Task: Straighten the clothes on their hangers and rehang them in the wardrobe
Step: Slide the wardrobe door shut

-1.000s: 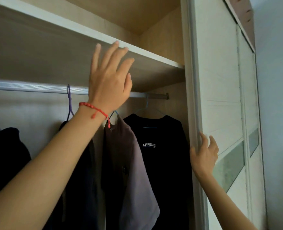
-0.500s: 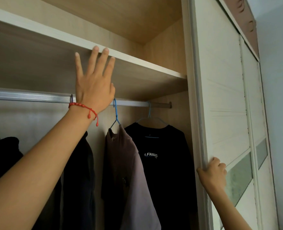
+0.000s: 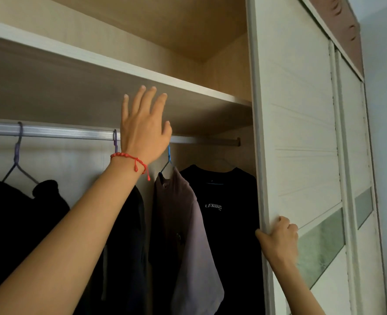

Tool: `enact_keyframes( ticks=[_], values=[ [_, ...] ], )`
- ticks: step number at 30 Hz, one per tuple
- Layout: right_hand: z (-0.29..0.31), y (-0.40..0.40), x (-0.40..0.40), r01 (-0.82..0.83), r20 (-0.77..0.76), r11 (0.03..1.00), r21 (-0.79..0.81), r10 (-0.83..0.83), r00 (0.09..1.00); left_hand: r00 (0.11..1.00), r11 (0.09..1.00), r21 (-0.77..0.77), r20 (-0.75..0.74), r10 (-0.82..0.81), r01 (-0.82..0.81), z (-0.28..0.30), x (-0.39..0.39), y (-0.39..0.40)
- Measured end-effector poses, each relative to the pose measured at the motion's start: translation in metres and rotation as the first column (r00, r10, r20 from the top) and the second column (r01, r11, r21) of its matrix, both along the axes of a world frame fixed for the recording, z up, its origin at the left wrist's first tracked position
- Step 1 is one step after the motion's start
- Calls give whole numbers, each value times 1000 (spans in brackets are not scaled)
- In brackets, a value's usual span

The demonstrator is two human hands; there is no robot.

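My left hand (image 3: 142, 128), with a red bracelet at the wrist, is raised flat in front of the metal rail (image 3: 51, 133), fingers spread and holding nothing. It covers the hook of the blue hanger (image 3: 168, 156) that carries a grey-brown shirt (image 3: 183, 223). A black shirt with white lettering (image 3: 224, 212) hangs to the right. A dark garment (image 3: 129, 235) hangs on a purple hanger behind my forearm. At far left a black garment (image 3: 17, 212) droops off one side of another purple hanger (image 3: 17, 155). My right hand (image 3: 279, 239) grips the edge of the white sliding door (image 3: 301, 133).
A shelf (image 3: 120, 64) runs above the rail with a wooden compartment over it. A second sliding door panel (image 3: 356, 155) with a frosted insert stands to the right, next to a pale wall.
My left hand moved from the shelf edge down to the rail, over the blue hanger's hook. My right hand closed on the door edge; the door now covers more of the black shirt.
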State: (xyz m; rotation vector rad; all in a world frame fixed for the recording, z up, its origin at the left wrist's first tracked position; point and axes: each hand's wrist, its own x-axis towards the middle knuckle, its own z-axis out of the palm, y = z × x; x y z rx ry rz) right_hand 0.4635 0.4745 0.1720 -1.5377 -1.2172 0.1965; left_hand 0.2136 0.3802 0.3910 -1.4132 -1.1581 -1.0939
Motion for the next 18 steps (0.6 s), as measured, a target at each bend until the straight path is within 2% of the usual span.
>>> enact_keyframes(
  ticks=[6, 12, 18],
  values=[
    [-4, -57, -52, -23, 26, 999, 26, 23, 999, 991, 991, 35, 15, -133, 133, -40, 0, -57],
    [-9, -124, -106, -100, 58, 994, 38, 98, 994, 973, 971, 85, 41, -228, 224, -77, -1, -146],
    [-10, -188, -155, -213, 75, 976, 53, 209, 975, 964, 943, 207, 6, -266, 259, -99, -20, -242]
  ],
)
